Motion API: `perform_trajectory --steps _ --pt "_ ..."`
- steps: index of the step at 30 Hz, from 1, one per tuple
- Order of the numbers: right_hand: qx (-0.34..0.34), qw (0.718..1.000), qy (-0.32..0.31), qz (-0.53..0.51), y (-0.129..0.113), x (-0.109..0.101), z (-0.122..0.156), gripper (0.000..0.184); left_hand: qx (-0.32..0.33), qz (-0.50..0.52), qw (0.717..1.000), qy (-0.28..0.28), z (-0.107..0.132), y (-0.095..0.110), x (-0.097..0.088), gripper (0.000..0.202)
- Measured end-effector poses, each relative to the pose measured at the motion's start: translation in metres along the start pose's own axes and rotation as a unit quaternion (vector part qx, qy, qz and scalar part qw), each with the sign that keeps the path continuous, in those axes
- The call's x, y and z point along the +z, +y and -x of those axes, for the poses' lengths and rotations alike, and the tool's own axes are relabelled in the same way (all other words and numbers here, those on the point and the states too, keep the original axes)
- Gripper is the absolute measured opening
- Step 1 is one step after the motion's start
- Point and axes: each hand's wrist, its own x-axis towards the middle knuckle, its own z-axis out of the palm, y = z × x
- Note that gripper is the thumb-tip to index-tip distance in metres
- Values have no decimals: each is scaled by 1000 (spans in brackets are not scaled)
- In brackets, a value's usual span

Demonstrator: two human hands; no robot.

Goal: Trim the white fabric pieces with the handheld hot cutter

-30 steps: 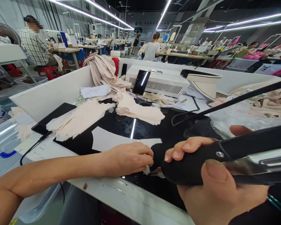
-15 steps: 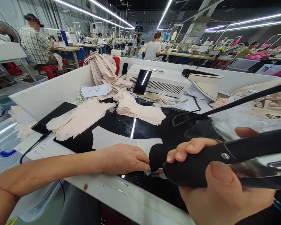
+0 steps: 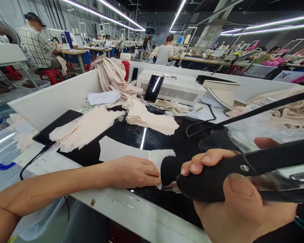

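1. left hand (image 3: 135,172): fingers together, bent down on near right end of white piece (image 3: 124,150); couldn't tell if they pinched it.
2. right hand (image 3: 233,219): wrapped around black tool (image 3: 210,182), metal tip (image 3: 172,186) just beside the left fingertips.
3. white piece lay flat, partly under left hand, left of right hand.
4. beyond: glossy black surface (image 3: 124,135), beige stack (image 3: 152,118), phone (image 3: 154,88) tilted up.

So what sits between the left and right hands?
Head view: an edge of the white sheet by the left hand, black surface, then the metal tip and rounded end of the black tool in the right hand.
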Motion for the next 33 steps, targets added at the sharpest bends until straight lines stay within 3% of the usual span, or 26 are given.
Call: perform_trajectory --steps 11,17,33 --pt "-8 1000 -12 -9 -2 3 -1 50 -8 22 1000 12 3 -2 3 30" --pt "4 1000 -14 -17 3 0 0 61 -7 23 999 23 5 -2 2 31" --pt "-11 999 -14 -27 7 1 -2 59 -21 32 999 25 10 -3 9 29"
